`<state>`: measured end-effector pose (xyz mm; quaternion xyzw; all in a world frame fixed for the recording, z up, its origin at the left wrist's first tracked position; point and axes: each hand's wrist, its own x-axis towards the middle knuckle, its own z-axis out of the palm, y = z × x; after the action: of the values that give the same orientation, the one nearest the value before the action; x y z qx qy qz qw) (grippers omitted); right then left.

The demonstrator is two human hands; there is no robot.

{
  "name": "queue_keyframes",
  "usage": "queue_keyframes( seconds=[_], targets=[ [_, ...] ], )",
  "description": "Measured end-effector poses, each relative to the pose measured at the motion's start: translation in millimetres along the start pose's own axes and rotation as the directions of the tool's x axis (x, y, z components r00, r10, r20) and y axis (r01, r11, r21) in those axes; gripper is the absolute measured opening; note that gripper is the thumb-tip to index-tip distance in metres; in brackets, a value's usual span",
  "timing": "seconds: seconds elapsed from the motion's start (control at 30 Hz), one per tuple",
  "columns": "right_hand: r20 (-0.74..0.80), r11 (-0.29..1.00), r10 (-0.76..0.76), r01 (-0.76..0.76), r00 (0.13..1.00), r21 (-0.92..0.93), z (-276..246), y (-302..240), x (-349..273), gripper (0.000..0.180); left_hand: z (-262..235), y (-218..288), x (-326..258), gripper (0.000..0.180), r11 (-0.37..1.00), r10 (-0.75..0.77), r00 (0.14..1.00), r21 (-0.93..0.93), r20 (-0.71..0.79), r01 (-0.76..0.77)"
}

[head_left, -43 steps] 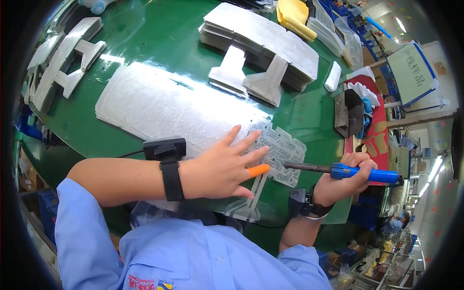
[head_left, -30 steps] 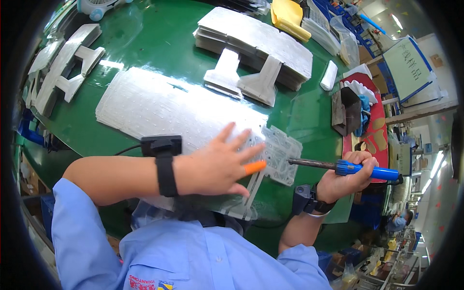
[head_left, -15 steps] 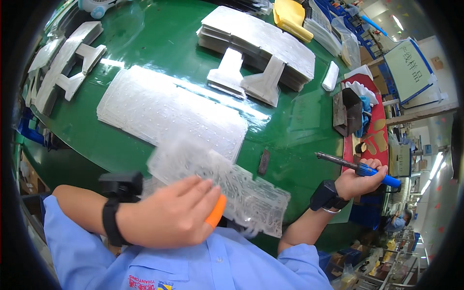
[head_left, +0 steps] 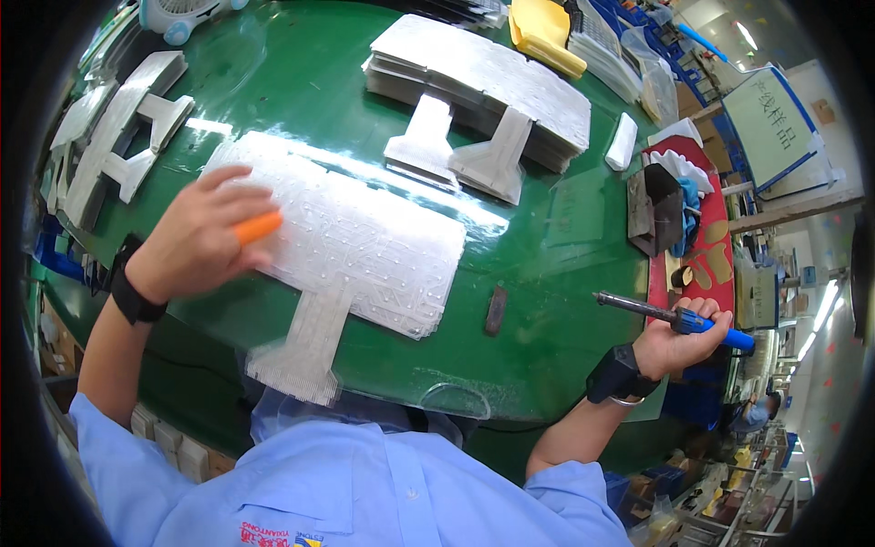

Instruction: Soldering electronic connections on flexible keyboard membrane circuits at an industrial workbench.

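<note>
- Your sheet stack (head_left: pixel 374 228), whitish and dimpled, lay flat on the green surface (head_left: pixel 547 365) before you, with a clear, finely lined tab (head_left: pixel 305 342) reaching from its near edge toward your body.
- To the right of the sheet stack, past a small dark block (head_left: pixel 496 311), stood an angular metal holder (head_left: pixel 643 214); its mouth was shadowed, so you could not tell what it held.
- Beyond the sheet stack and to its right lay a clear bag (head_left: pixel 652 73), its contents too indistinct to name.
- Well to the right of the sheet stack, a pale sign (head_left: pixel 773 118) with blue edging bore large dark characters. On the near side of the stack, your blue shirt (head_left: pixel 383 483) carried small red print beside a coloured emblem.
- Your left hand (head_left: pixel 199 242) was at the left end of the sheet stack, an orange cover (head_left: pixel 259 227) on one finger. Its fingers were partly bent; blur hid whether that grip pinched a sheet.
- Your right hand (head_left: pixel 679 346), well to the right of the sheet stack, had its grip wrapped around a blue-handled tool (head_left: pixel 690 321), whose dark tip pointed toward the stack without touching it.
</note>
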<state>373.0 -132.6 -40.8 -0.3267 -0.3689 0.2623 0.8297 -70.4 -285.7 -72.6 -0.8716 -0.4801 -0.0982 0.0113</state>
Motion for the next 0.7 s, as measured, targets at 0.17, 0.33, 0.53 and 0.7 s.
queue_keyframes(
  seconds=[0.17, 0.33, 0.53, 0.7],
  targets=[
    [0.055, 0.999, -0.035, 0.034, 0.998, 0.002, -1, 5, -1, 0.036, -5, -15, 94, 0.038, 0.966, -0.21, 0.913, 0.072, -0.349, 0.249],
    [-0.008, 0.999, 0.014, -0.015, 1.0, -0.052, 2, 18, -4, 0.029, 44, -50, 189, 0.048, 0.844, -0.35, 0.876, 0.295, -0.332, 0.449],
    [-0.044, 0.999, 0.022, -0.024, 0.999, -0.049, -4, 17, 1, 0.03, 59, -57, 224, 0.021, 0.883, -0.2, 0.906, 0.332, -0.374, 0.332],
    [-0.024, 1.0, 0.031, -0.031, 0.999, 0.005, -5, 11, 5, 0.03, 47, -52, 218, 0.012, 0.945, -0.229, 0.889, 0.128, -0.396, 0.3]
  ],
)
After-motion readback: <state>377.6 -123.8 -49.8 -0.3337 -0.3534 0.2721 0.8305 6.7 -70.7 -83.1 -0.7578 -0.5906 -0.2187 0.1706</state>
